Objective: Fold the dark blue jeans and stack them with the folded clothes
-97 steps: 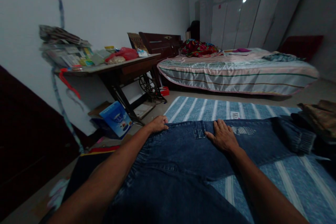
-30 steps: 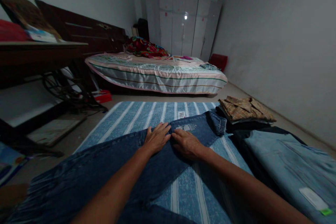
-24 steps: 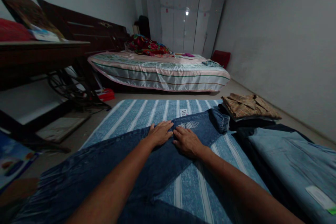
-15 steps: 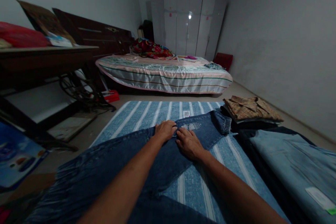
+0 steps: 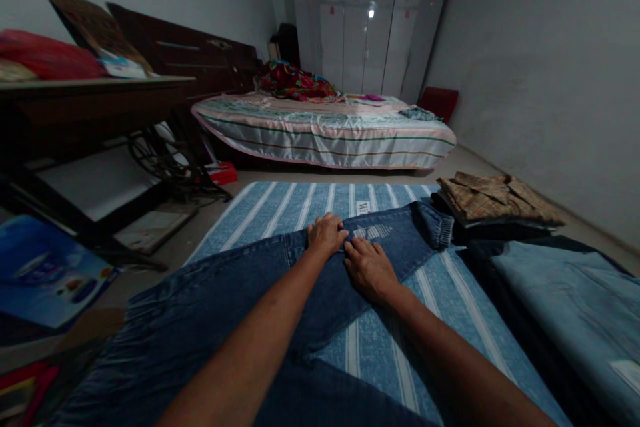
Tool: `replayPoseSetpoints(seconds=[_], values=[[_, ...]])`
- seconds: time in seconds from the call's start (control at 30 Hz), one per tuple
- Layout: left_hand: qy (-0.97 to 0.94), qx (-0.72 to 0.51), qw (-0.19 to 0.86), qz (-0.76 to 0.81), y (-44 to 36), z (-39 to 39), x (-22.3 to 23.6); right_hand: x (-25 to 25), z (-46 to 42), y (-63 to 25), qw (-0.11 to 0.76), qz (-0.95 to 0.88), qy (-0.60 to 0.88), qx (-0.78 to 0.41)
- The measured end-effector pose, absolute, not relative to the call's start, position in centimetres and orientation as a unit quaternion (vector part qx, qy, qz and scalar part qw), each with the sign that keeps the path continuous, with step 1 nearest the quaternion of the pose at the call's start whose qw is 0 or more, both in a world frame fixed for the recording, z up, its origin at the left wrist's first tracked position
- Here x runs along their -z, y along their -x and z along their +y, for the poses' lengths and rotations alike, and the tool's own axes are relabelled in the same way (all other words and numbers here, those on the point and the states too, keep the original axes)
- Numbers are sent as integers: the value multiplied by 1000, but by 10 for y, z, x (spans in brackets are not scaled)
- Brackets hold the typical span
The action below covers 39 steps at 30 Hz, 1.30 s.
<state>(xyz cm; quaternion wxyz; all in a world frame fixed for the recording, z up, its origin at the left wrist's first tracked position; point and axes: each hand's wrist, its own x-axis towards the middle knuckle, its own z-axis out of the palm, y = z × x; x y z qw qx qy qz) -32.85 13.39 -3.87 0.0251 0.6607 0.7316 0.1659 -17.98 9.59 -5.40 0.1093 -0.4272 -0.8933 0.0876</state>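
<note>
A pair of dark blue jeans (image 5: 235,307) lies spread across a blue and white striped mat (image 5: 295,203) on the floor. My left hand (image 5: 326,235) rests on the far edge of the jeans leg, fingers curled down over the denim. My right hand (image 5: 369,268) lies flat on the same leg, right beside the left, fingers stretched out. The leg's frayed cuff (image 5: 434,221) points to the right.
A folded tan plaid garment (image 5: 495,197) tops a pile at the right, with light blue jeans (image 5: 565,307) in front of it. A bed (image 5: 325,130) stands beyond the mat. A sewing machine table (image 5: 95,113) and a blue box (image 5: 47,277) are at the left.
Both hands came together from apart on the jeans and have slid along the leg toward the cuff. The view swung right, then drifted a little closer and lower.
</note>
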Motion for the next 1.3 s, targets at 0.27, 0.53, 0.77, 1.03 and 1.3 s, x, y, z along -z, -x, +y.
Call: replayPoseSetpoints(seconds=[0.27, 0.53, 0.77, 1.03, 1.3], values=[[-709, -153, 23, 688, 337, 127, 37, 61, 102, 179, 156, -893, 416, -64], [-725, -143, 44, 672, 344, 135, 37, 57, 119, 188, 170, -921, 350, 31], [-739, -173, 57, 649, 351, 140, 44, 50, 129, 192, 168, -945, 279, 34], [-790, -190, 106, 573, 370, 134, 30, 63, 153, 180, 237, -924, 271, -132], [-814, -219, 58, 535, 367, 91, 25, 73, 160, 179, 299, -879, 271, -252]])
